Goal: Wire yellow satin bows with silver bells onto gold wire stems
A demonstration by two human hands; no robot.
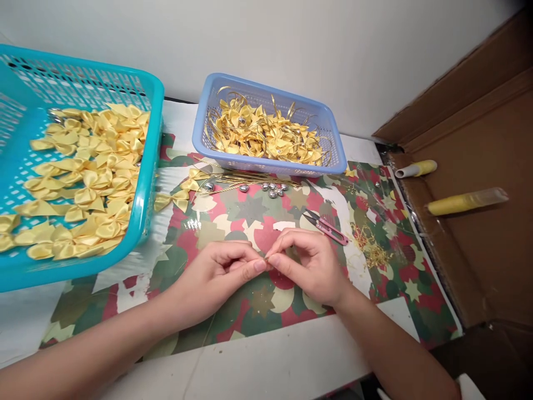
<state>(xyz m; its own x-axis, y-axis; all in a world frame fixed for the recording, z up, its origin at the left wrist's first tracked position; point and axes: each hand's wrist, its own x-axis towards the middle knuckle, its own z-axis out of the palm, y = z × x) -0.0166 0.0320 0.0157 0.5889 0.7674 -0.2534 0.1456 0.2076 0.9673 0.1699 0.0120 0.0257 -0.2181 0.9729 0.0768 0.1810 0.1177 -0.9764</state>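
Note:
My left hand point(231, 269) and my right hand point(308, 264) meet over the patterned sheet, thumbs and fingertips pinched together. Whatever sits between the fingertips is tiny and mostly covered; a small dark golden bit shows there, too little to name. Just beyond my right hand lie thread snips point(327, 225) with pink handles. Farther back, gold cords point(245, 178) are spread in front of the blue basket, with small silver bells point(272, 189) beside them. A couple of yellow ribbon bows point(177, 199) rest left of the cords.
A large turquoise basket point(144, 194) with many yellow bows stands at the left. The smaller blue basket point(270, 162) at the back holds bows with gold cords. Thread scraps point(372, 250) lie at the right, near a cardboard wall point(470, 222) with two yellow tubes point(466, 201) sticking out.

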